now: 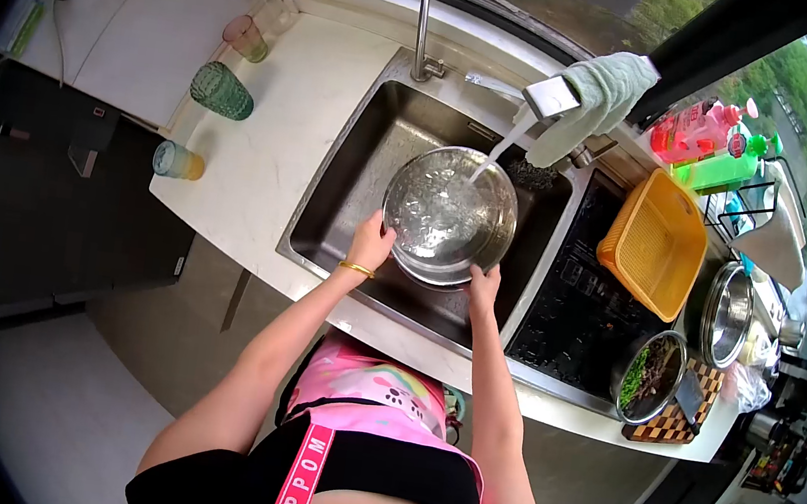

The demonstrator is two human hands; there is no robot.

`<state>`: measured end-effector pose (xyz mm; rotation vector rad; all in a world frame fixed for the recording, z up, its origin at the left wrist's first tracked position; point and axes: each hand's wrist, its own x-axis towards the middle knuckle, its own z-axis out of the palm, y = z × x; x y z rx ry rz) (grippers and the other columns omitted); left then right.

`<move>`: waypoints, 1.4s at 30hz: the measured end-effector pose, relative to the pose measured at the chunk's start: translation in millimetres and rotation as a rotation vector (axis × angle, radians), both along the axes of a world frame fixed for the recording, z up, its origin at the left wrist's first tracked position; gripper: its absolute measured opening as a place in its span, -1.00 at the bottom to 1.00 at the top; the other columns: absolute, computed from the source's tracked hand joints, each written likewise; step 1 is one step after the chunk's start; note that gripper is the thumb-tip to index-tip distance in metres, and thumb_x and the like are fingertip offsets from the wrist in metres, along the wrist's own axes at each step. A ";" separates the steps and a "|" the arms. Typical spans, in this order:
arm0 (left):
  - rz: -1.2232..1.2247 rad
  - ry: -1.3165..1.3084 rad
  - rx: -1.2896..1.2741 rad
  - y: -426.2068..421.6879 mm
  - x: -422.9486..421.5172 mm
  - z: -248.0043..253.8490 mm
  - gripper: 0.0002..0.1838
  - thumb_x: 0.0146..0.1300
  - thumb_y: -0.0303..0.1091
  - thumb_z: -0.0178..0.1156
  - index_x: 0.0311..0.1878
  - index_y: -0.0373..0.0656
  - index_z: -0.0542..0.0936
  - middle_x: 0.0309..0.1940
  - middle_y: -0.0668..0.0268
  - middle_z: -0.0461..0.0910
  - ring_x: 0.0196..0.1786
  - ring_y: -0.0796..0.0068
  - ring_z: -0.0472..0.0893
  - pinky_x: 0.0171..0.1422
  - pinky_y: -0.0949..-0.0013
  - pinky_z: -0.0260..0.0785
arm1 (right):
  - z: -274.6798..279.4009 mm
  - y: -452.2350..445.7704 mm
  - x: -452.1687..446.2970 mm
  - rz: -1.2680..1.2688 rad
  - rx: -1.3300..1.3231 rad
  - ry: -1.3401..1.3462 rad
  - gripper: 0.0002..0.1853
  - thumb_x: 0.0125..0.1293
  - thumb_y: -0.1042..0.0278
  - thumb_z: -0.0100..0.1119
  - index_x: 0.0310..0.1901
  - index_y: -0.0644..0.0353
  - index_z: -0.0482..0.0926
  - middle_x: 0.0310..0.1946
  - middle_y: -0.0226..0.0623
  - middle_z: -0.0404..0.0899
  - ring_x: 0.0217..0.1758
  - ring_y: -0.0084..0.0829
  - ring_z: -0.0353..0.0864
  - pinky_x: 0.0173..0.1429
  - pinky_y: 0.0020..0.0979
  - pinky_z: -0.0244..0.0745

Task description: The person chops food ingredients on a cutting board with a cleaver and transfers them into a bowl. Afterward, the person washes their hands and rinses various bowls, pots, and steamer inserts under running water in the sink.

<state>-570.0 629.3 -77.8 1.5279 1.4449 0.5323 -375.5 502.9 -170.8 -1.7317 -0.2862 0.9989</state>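
Both my hands hold a round metal bowl (502, 226) over the dark sink (337, 178). Its left rim is gripped by my left hand (372, 241), fingers closed on the edge. My right hand (483, 287) grips the rim at the lower right, its fingertips partly hidden by the bowl. From the faucet (550, 99) a stream of water runs into the bowl, and the water inside is rippling. A pale green towel (610, 86) hangs over the faucet. Behind the bowl, a dark scrubber (532, 174) lies at the sink's back right corner.
Several glasses, including a green tumbler (223, 91), stand on the left counter (290, 107). Right of the sink are a yellow basket (661, 243), soap bottles (726, 166), stacked metal bowls (729, 312), a bowl of chopped food (648, 378), a cleaver (689, 396) and a checkered cutting board (669, 426).
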 end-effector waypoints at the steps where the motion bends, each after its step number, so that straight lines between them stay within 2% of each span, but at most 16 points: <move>1: -0.012 -0.001 0.003 7.1 -2.3 -2.9 -0.84 0.13 -0.45 0.12 -0.30 -0.36 0.43 -0.53 0.09 0.54 -0.52 0.27 0.59 -0.45 0.29 0.54 | 12.9 11.4 -0.5 -0.012 0.003 -0.001 -0.61 0.17 0.50 0.06 0.08 0.30 0.40 -0.19 -0.29 0.57 -0.21 -0.42 0.60 -0.34 -0.41 0.57; 3: -0.131 0.072 0.305 20.1 -7.6 -10.5 -0.82 0.16 -0.40 0.16 -0.28 -0.32 0.43 -0.43 0.04 0.53 -0.41 0.13 0.62 -0.34 0.26 0.48 | 49.7 34.9 2.0 -0.088 0.005 -0.044 -0.61 0.19 0.52 0.06 0.09 0.30 0.40 -0.16 -0.31 0.57 -0.16 -0.48 0.55 -0.21 -0.44 0.46; 5: -0.172 0.126 0.276 28.6 -4.7 -5.5 -0.80 0.21 -0.37 0.16 -0.24 -0.31 0.43 -0.39 0.05 0.54 -0.32 0.16 0.63 -0.29 0.30 0.45 | 47.6 54.6 11.1 -0.174 0.280 -0.287 -0.62 0.21 0.53 0.04 0.10 0.30 0.41 -0.12 -0.31 0.57 -0.15 -0.44 0.54 -0.09 -0.45 0.42; 7: -0.134 -0.210 0.195 35.0 -3.1 -10.4 -0.79 0.28 -0.33 0.13 -0.21 -0.30 0.43 -0.37 0.10 0.56 -0.26 0.27 0.65 -0.29 0.32 0.47 | 77.0 61.8 19.9 -0.216 0.227 -0.487 -0.65 0.19 0.58 -0.02 0.05 0.34 0.44 -0.19 -0.21 0.60 -0.14 -0.45 0.54 0.01 -0.45 0.38; 11: -0.096 -0.485 -0.403 37.3 -1.3 0.3 -0.56 0.43 -0.07 -0.07 0.22 -0.09 0.20 0.11 0.15 0.41 -0.07 0.27 0.62 -0.07 0.28 0.53 | 157.1 55.9 42.1 -0.064 0.031 -0.737 -0.45 0.11 0.63 -0.10 0.22 0.20 0.36 -0.24 0.16 0.59 -0.14 0.01 0.63 -0.11 -0.20 0.47; 12: -0.110 -0.462 -0.506 39.7 1.0 3.5 -0.39 0.42 0.02 -0.10 0.39 -0.01 -0.01 0.24 0.12 0.30 0.05 0.17 0.56 0.00 0.18 0.51 | 176.0 53.0 44.7 -0.041 0.040 -0.757 -0.45 0.13 0.61 -0.09 0.23 0.17 0.34 -0.27 0.21 0.56 -0.17 0.05 0.62 -0.16 -0.15 0.46; 16: -0.153 -0.453 -0.562 43.8 23.8 -23.0 -0.21 0.37 0.10 -0.06 0.48 0.15 -0.23 0.37 0.16 0.15 0.28 0.10 0.35 0.22 0.01 0.31 | 212.0 45.5 51.2 0.099 -0.186 -0.961 -0.44 0.15 0.58 -0.04 0.25 0.11 0.32 -0.41 0.18 0.55 -0.26 0.06 0.61 -0.23 -0.04 0.44; 21: -0.209 -0.402 -0.463 65.4 52.3 -40.5 -0.24 0.34 0.08 0.00 0.48 0.22 -0.13 0.38 0.22 0.16 0.38 0.12 0.20 0.27 -0.12 0.16 | 222.9 43.8 28.1 0.299 -0.186 -1.272 -0.36 0.10 0.63 0.03 0.27 -0.03 0.31 -0.19 0.03 0.52 -0.26 0.05 0.59 -0.24 -0.09 0.50; 22: -0.125 -0.400 -0.598 67.9 55.2 -41.2 -0.27 0.34 0.08 0.00 0.46 0.22 -0.08 0.37 0.23 0.17 0.36 0.12 0.24 0.26 -0.12 0.18 | 215.0 42.9 24.5 0.366 -0.109 -1.423 -0.36 0.14 0.61 0.01 0.30 -0.07 0.28 -0.01 0.24 0.41 -0.38 0.05 0.61 -0.38 -0.20 0.60; 25: 0.044 -0.430 -0.794 58.5 51.9 -38.7 -0.42 0.39 0.00 -0.05 0.39 0.07 0.12 0.36 0.26 0.20 0.27 0.22 0.35 0.28 0.03 0.24 | 216.5 28.4 2.6 0.463 0.100 -1.680 -0.31 0.10 0.58 0.07 0.33 -0.08 0.28 0.13 0.39 0.31 -0.41 -0.15 0.63 -0.39 -0.33 0.58; 26: 0.100 -0.719 -0.845 54.8 46.0 -62.7 -0.51 0.39 -0.02 -0.05 0.30 0.03 0.23 0.24 0.30 0.33 0.20 0.29 0.41 0.21 0.12 0.30 | 217.7 19.7 -3.3 0.491 0.180 -1.732 -0.33 0.08 0.57 0.09 0.30 -0.06 0.34 0.19 0.34 0.28 -0.48 -0.34 0.56 -0.41 -0.41 0.55; 27: 0.156 -1.010 -0.889 50.5 42.1 -75.2 -0.58 0.39 -0.03 -0.06 0.20 -0.02 0.35 0.12 0.34 0.46 0.13 0.36 0.46 0.13 0.21 0.35 | 228.0 9.9 -11.6 0.532 0.214 -1.723 -0.52 0.10 0.56 0.16 0.12 0.07 0.51 0.16 0.21 0.37 -0.28 -0.23 0.65 -0.32 -0.39 0.58; 30: 0.143 -1.328 -1.017 38.1 37.3 -72.6 -0.58 0.39 -0.05 -0.07 0.22 -0.02 0.34 0.12 0.35 0.45 0.13 0.38 0.46 0.14 0.24 0.35 | 233.4 -17.9 -20.7 0.609 0.387 -1.812 -0.57 0.08 0.58 0.17 0.03 0.04 0.58 0.16 0.13 0.40 -0.31 -0.41 0.62 -0.34 -0.55 0.51; 31: 0.131 -1.361 -1.057 33.8 36.7 -70.6 -0.57 0.40 -0.05 -0.07 0.23 -0.02 0.33 0.12 0.35 0.45 0.13 0.39 0.46 0.14 0.25 0.35 | 226.8 -22.0 -19.0 0.560 0.459 -1.915 -0.42 0.09 0.57 0.12 0.19 -0.13 0.45 0.15 -0.07 0.46 -0.54 -0.61 0.41 -0.50 -0.65 0.37; 33: 0.116 -1.385 -1.107 23.9 34.2 -66.9 -0.57 0.40 -0.06 -0.07 0.24 -0.02 0.32 0.12 0.35 0.45 0.13 0.40 0.45 0.15 0.28 0.34 | 220.8 -35.0 -15.6 0.579 0.495 -1.955 -0.40 0.11 0.59 0.10 0.21 -0.17 0.42 0.14 -0.13 0.47 -0.52 -0.62 0.43 -0.53 -0.65 0.33; 42: 0.014 -1.380 -1.146 24.0 54.1 -64.6 -0.54 0.42 -0.11 -0.10 0.31 -0.03 0.28 0.13 0.36 0.44 0.13 0.47 0.45 0.17 0.39 0.33 | 237.1 -59.0 -1.7 0.338 0.262 -1.847 -0.51 0.07 0.54 0.18 0.11 0.14 0.48 0.07 -0.07 0.50 -0.46 -0.49 0.53 -0.48 -0.57 0.42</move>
